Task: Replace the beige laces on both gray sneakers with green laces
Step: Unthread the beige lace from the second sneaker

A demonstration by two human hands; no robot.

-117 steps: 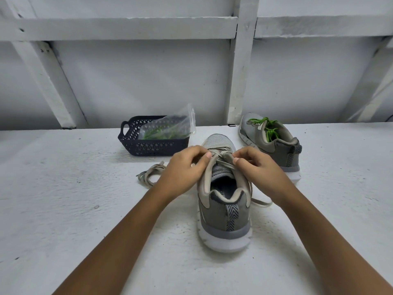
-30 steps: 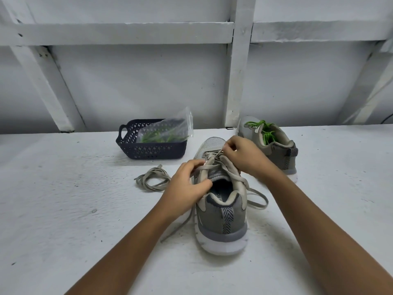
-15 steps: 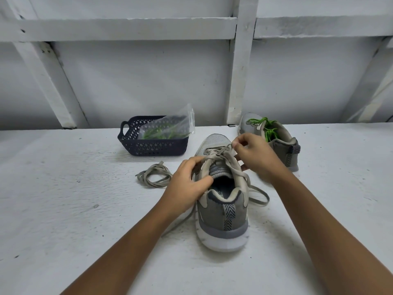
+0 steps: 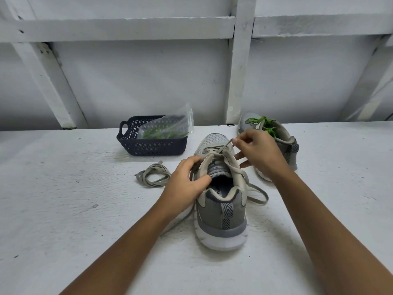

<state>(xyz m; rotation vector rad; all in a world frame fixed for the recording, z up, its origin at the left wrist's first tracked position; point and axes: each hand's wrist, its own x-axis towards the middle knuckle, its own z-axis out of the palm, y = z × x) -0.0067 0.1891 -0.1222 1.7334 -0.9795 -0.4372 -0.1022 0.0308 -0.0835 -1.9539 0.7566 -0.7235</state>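
Two sneakers: both gray, set on the white counter (image 4: 63, 209), heels toward the camera.
Near sneaker (image 4: 221, 209): placed at the centre of the counter, upright, white-soled, threaded with a beige lace (image 4: 238, 169); the lace is loosened across the tongue, with one loop trailed onto the counter at the shoe's right side and one end run out along its left side.
Right hand (image 4: 257, 154): raised over the forefoot; a strand of the beige lace is pinched between thumb and forefinger and drawn up from the eyelets, the other fingers being spread.
Left hand (image 4: 187, 184): closed on the left collar edge of the near sneaker, the thumb laid at the rim of the opening, so that the shoe is steadied.
Far sneaker (image 4: 282, 143): stood behind and to the right of the near one, partly hidden by the right hand, and fitted with a green lace (image 4: 263, 122).
Loose beige lace (image 4: 153, 175): left in a tangle on the counter, just left of the left hand, apart from both shoes.
Basket (image 4: 151, 145): dark, perforated, handled, placed behind the loose lace; a clear plastic bag (image 4: 170, 128) with green laces inside is leaned in it.
Backdrop: a white wall with white painted beams (image 4: 127, 26) is seen behind the counter.
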